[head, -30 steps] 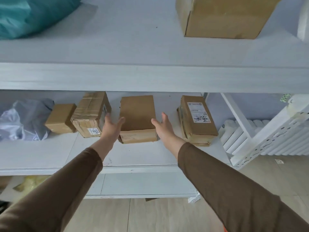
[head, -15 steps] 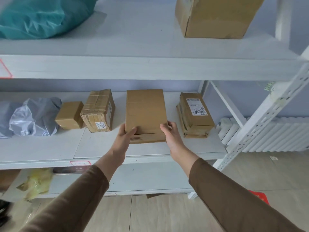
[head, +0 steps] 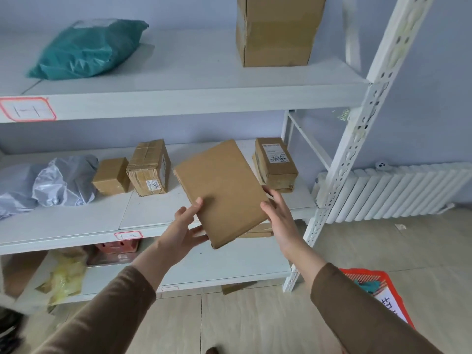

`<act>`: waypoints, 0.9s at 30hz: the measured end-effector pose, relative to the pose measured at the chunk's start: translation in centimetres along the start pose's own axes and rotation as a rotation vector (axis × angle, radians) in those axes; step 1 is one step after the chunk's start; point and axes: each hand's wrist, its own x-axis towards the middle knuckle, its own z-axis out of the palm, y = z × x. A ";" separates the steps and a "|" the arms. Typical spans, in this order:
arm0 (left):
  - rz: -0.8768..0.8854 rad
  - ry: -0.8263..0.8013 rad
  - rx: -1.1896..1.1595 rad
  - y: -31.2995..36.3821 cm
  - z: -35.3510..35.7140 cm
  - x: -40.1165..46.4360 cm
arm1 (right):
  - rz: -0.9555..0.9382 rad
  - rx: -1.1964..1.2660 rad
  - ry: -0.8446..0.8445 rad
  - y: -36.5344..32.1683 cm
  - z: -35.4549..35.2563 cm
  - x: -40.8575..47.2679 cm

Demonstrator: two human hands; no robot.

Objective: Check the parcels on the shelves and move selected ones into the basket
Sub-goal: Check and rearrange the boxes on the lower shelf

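A flat brown cardboard parcel [head: 222, 190] is lifted off the middle shelf [head: 76, 226] and tilted, its plain face towards me. My left hand [head: 182, 231] grips its lower left corner, thumb on top and fingers beneath. My right hand [head: 278, 215] holds its right edge, thumb at the front, fingers behind. On the middle shelf stay a small brown box [head: 111, 176], a taped box [head: 149, 167] and a labelled box [head: 275, 163]. The orange basket [head: 378, 290] sits on the floor at the lower right.
A teal bag [head: 86, 48] and a large carton [head: 277, 29] lie on the top shelf. Grey plastic bags [head: 51, 183] fill the middle shelf's left. A yellow bag [head: 63, 277] sits on the bottom shelf. A white upright [head: 357, 129] and radiator [head: 398, 192] stand on the right.
Both hands closed on the flat parcel, pulled it off the middle shelf towards me and tilted it. The view has drawn back, showing the basket.
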 end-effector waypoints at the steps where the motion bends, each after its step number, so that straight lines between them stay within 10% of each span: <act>1: -0.024 -0.043 0.003 0.0 0.1 -0.2 | -0.015 -0.012 -0.008 -0.4 -0.4 -0.2; 6: 0.062 -0.135 0.238 -0.2 1.9 -0.5 | 0.049 -0.036 0.016 -1.2 -2.0 -0.1; 14: 1.221 0.146 1.518 2.1 0.3 1.7 | 0.449 0.531 -0.240 -1.7 -4.0 1.0; 18: 1.471 0.117 1.672 2.8 -0.4 2.4 | 0.489 0.412 -0.310 -2.7 -4.3 0.7; 22: 1.429 0.145 1.641 2.0 -0.6 3.2 | 0.467 0.384 -0.251 -2.3 -4.5 0.9; 27: 0.718 0.058 0.985 -0.4 0.8 3.3 | 0.275 0.188 -0.044 -2.6 -2.0 0.4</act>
